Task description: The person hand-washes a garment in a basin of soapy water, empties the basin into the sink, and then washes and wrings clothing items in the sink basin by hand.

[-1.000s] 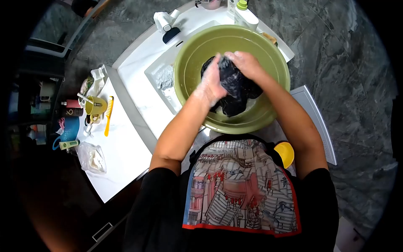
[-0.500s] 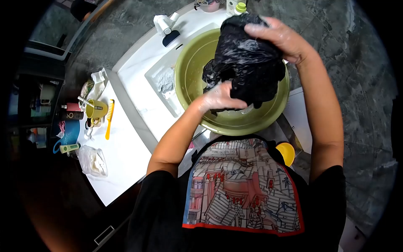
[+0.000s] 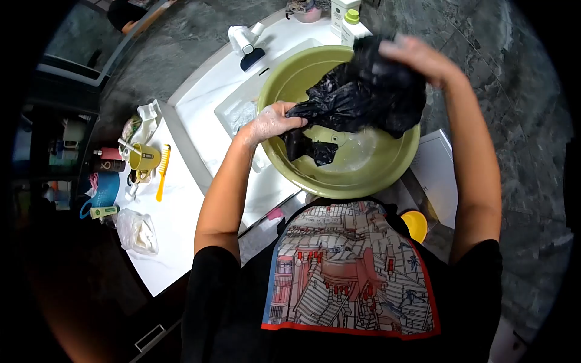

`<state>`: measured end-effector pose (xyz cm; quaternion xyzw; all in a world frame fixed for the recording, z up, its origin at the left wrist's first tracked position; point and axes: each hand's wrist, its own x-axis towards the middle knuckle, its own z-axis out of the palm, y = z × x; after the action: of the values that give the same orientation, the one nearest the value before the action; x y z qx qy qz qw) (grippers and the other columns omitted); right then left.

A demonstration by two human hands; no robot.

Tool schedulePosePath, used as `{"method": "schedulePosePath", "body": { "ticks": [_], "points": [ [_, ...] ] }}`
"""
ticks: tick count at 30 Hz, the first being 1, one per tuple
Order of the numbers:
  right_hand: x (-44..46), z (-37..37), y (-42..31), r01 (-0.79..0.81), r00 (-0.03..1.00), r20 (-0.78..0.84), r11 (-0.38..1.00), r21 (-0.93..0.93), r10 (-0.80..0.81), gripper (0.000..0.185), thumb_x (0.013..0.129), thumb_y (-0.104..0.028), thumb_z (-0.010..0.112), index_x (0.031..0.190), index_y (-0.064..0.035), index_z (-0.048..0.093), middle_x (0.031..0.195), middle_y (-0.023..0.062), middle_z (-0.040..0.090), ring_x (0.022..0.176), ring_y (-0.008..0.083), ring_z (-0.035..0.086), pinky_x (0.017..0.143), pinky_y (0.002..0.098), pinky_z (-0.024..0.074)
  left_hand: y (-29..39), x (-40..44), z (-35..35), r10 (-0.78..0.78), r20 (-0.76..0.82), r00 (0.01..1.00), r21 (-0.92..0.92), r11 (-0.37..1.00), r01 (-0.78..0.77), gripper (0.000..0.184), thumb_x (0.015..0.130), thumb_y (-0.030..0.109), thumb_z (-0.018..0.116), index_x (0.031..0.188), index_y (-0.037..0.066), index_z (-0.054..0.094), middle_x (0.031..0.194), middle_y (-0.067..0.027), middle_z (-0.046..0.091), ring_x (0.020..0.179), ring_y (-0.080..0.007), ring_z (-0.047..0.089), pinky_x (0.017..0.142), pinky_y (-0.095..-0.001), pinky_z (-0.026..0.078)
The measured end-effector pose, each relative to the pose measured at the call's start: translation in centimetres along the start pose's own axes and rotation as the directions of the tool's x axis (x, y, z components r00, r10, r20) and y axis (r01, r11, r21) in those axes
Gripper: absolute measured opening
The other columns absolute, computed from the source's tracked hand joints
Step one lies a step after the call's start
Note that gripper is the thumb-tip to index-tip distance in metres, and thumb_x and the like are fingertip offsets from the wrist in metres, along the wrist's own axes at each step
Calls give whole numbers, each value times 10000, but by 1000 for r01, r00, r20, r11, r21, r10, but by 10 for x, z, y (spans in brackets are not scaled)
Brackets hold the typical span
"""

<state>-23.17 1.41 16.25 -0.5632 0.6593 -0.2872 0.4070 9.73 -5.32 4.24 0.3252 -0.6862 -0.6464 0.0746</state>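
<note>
A wet black cloth [image 3: 345, 103] is stretched over a large green basin [image 3: 284, 172], its right part raised above the rim. At the basin's left side my left hand [image 3: 272, 123], soapy, is closed round one end of the cloth, with a loose part hanging below it. My right hand [image 3: 420, 59] is at the upper right with its fingers on the raised part of the cloth; the fingertips are blurred. Some sudsy water shows at the basin's bottom.
The basin stands over a white sink [image 3: 233, 109]. Beyond it are a bottle with a green cap [image 3: 351, 27] and a white device [image 3: 244, 39]. On the left counter lie a yellow comb [image 3: 163, 172], a yellow cup [image 3: 144, 157] and a plastic bag [image 3: 138, 232]. A yellow bowl [image 3: 415, 225] is low right.
The black cloth, first bunched between both hands in the basin, has been lifted and spread out. My left hand has moved left and closed on one end; my right hand has moved up and right.
</note>
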Motion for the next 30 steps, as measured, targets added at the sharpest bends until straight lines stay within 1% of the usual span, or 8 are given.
{"method": "schedulePosePath", "body": {
  "ticks": [2, 4, 6, 11, 22, 24, 25, 30],
  "points": [
    [16, 29, 25, -42, 968, 164, 769, -638, 189, 621, 760, -418, 700, 1190, 0, 537, 1033, 165, 631, 946, 255, 624, 833, 363, 493, 9, 5, -4, -23, 81, 996, 21, 1000, 22, 225, 774, 142, 633, 952, 5, 656, 767, -29, 643, 696, -90, 584, 682, -233, 486],
    [11, 90, 50, 307, 902, 9, 626, -717, -431, 698, 680, -427, 753, 1214, -38, 530, 1094, 188, 601, 1011, 297, 586, 903, 358, 444, 14, 10, 1, -52, 170, 984, 40, 998, 46, 205, 771, 144, 641, 925, 9, 654, 768, -27, 636, 691, -90, 577, 680, -231, 481],
    [2, 143, 37, 569, 809, 59, 754, -329, -585, 687, 656, -346, 774, 1229, -67, 518, 1162, 183, 570, 1060, 304, 548, 936, 338, 409, 20, 17, 11, 92, 267, 959, 28, 994, -103, 179, 765, 143, 658, 879, 6, 641, 766, -16, 627, 697, -84, 566, 678, -233, 474],
    [4, 143, 43, 88, 948, 275, 963, 255, -159, 310, 772, -155, 667, 1038, -6, 612, 811, 56, 638, 755, 123, 589, 724, 263, 485, 35, 9, 4, 97, 212, 972, 178, 975, -137, 217, 723, 111, 708, 905, 16, 638, 815, -21, 634, 748, -74, 557, 716, -233, 457],
    [-36, 70, 109, 256, 958, -213, 236, 937, -191, 257, 883, -100, 491, 1080, 61, 529, 909, 118, 622, 815, 220, 619, 808, 337, 498, -7, 10, -13, 30, -70, 997, 601, 799, 19, 204, 772, 149, 693, 911, 19, 618, 788, -36, 634, 711, -95, 559, 655, -255, 460],
    [-42, 72, 108, 74, 873, -485, 996, 41, -45, 402, 861, -184, 566, 1202, 14, 492, 1026, 160, 612, 930, 275, 607, 882, 362, 464, -6, 10, -15, 27, -108, 994, 414, 910, 21, 234, 779, 156, 690, 973, 37, 636, 821, -67, 657, 747, -136, 597, 691, -283, 478],
    [-43, 75, 99, -146, 857, -510, 910, -388, -80, 617, 781, -228, 671, 1314, -49, 417, 1187, 197, 548, 1100, 331, 535, 950, 397, 417, -8, 14, -12, -1, -57, 998, 227, 974, 14, 213, 813, 153, 677, 984, 36, 628, 837, -30, 650, 758, -95, 583, 687, -261, 478],
    [-14, 143, 76, 418, 873, -47, 796, -437, -485, 849, 635, -265, 777, 1354, -61, 375, 1347, 189, 424, 1284, 342, 367, 1049, 418, 309, -3, 32, 30, 68, 29, 997, -530, 847, -42, 206, 868, 171, 635, 1008, 24, 598, 893, -25, 646, 802, -100, 616, 703, -249, 531]
  ]
}}
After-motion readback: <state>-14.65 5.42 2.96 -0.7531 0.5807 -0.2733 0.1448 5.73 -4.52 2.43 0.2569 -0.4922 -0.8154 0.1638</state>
